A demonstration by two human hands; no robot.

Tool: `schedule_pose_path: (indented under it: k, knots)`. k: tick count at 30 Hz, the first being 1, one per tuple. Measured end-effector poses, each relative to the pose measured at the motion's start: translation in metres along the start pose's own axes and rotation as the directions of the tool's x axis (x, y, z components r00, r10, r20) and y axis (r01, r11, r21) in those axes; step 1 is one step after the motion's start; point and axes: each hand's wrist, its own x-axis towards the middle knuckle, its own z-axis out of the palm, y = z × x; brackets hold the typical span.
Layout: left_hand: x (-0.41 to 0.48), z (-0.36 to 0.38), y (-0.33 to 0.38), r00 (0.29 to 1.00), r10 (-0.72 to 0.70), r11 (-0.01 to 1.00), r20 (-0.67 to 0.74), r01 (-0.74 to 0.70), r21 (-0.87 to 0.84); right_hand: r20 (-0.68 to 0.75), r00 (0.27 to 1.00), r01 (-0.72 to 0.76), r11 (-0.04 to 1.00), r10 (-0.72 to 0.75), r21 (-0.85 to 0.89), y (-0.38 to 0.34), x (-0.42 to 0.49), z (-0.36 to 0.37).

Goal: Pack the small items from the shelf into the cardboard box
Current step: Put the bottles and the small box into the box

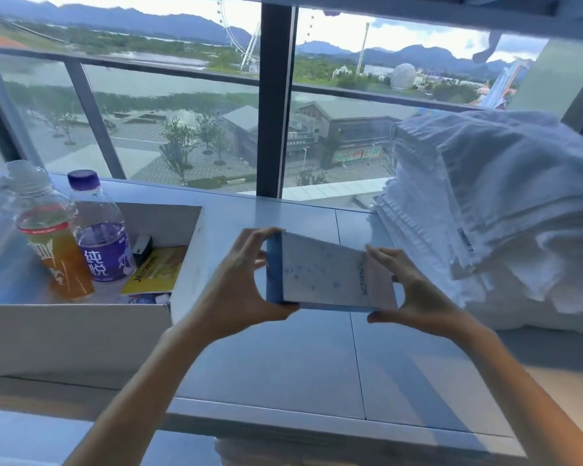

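Two hands, left hand (236, 280) and right hand (414, 290), each pinch one end of a pale blue carton (327, 274), held just right of the cardboard box (189, 264), likely for lowering beside the purple bottle (101, 243) inside.

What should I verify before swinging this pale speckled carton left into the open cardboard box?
1. Left hand grip on the pale speckled rectangular carton: ok, fingers curled round its blue end.
2. Right hand grip: ok, pinching the opposite end.
3. Path to the open cardboard box: ok, nothing between.
4. Room inside: cannot tell; orange drink bottle, purple-labelled water bottle and yellow packet occupy it.
5. Folded white towels clear of carton: ok.
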Motion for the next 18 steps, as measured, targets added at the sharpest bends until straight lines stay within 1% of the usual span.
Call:
schedule_pose_path:
  k: [2, 4, 6, 8, 9, 11, 15, 17, 18]
  knots:
    - [-0.003, -0.022, 0.008, 1.000, 0.005, 0.999, -0.011, -0.005, -0.042, -0.062, 0.998, 0.038, 0.987, -0.029, 0.154, -0.019, 0.004, -0.014]
    - [-0.008, -0.047, 0.011, 1.000, -0.019, 0.989, -0.007, 0.018, -0.145, -0.099, 0.995, 0.056, 0.947, -0.026, 0.316, -0.041, 0.012, -0.020]
    - [-0.014, -0.074, 0.010, 0.998, -0.054, 0.961, 0.015, 0.056, -0.271, -0.145, 0.989, 0.059, 0.899, 0.005, 0.433, -0.062, 0.024, -0.020]
    - [-0.021, -0.102, 0.003, 0.999, -0.053, 0.948, -0.003, 0.049, -0.315, -0.161, 0.986, 0.051, 0.844, 0.042, 0.533, -0.085, 0.041, -0.014]
    - [-0.024, -0.115, -0.002, 0.998, -0.056, 0.947, -0.020, 0.047, -0.317, -0.154, 0.987, 0.049, 0.827, 0.046, 0.560, -0.096, 0.050, -0.010]
    - [-0.029, -0.139, -0.013, 0.995, -0.094, 0.946, -0.033, 0.079, -0.314, -0.155, 0.987, 0.052, 0.831, 0.041, 0.553, -0.119, 0.068, 0.002]
    - [-0.047, -0.198, -0.030, 0.973, -0.228, 0.914, 0.032, 0.225, -0.338, -0.197, 0.980, 0.107, 0.837, 0.001, 0.537, -0.169, 0.101, 0.033]
    - [-0.052, -0.229, -0.034, 0.963, -0.268, 0.909, 0.001, 0.254, -0.332, -0.203, 0.979, 0.120, 0.845, -0.013, 0.521, -0.190, 0.115, 0.052]
    - [-0.054, -0.242, -0.037, 0.959, -0.282, 0.921, -0.032, 0.261, -0.288, -0.203, 0.979, 0.119, 0.852, -0.015, 0.509, -0.199, 0.121, 0.061]
